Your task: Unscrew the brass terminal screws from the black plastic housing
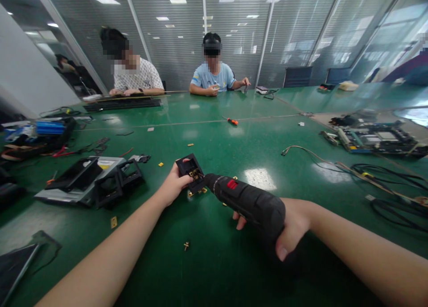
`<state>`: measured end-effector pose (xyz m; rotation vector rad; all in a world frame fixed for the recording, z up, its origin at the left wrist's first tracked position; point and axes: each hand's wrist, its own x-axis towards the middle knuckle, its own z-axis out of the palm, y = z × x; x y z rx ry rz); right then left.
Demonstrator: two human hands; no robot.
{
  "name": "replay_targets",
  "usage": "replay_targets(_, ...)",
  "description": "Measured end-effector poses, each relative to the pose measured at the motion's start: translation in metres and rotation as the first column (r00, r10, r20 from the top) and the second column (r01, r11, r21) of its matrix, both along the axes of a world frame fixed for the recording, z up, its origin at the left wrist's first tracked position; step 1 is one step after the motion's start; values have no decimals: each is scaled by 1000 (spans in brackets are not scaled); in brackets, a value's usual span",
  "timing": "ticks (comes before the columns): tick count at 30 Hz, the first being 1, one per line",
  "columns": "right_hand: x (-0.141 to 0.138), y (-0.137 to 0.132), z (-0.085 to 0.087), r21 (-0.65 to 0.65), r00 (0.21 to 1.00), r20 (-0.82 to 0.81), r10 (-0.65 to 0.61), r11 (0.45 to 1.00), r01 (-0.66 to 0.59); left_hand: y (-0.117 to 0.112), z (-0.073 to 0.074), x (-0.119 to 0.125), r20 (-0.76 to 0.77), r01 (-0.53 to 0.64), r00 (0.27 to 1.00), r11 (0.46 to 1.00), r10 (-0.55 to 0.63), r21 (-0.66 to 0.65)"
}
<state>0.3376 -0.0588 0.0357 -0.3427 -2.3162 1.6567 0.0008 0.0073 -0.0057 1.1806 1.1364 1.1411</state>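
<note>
Black housing (191, 166) | boxy, brass-coloured pieces (194, 173) inside | left fingers (185, 180) pinching it | right fingers (240, 222) gripping drill (249, 201)

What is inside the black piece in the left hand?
Small brass-coloured parts show inside the black piece. The left hand covers one side of it, so whatever lies under the thumb there cannot be seen.

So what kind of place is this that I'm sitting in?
Probably a shared electronics workspace in an office-like room: there's a power drill in the right hand, a bare circuit board on the long green table, and a glass partition with blinds beyond.
</note>
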Motion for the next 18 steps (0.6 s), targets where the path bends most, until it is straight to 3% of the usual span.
replay_targets(6,-1,-2,1,131,996,84,-3,991,-8,1,-2,-1,-24,12,1000,1000,-12,2)
replay_targets(10,1,-4,-1,101,992,117,-48,994,36,1,-2,-1,-47,16,999,1000,-16,6)
replay_targets(18,-4,-7,12,59,990,139,-30,998,22,-1,2,2,7,-8,1000,1000,8,-20)
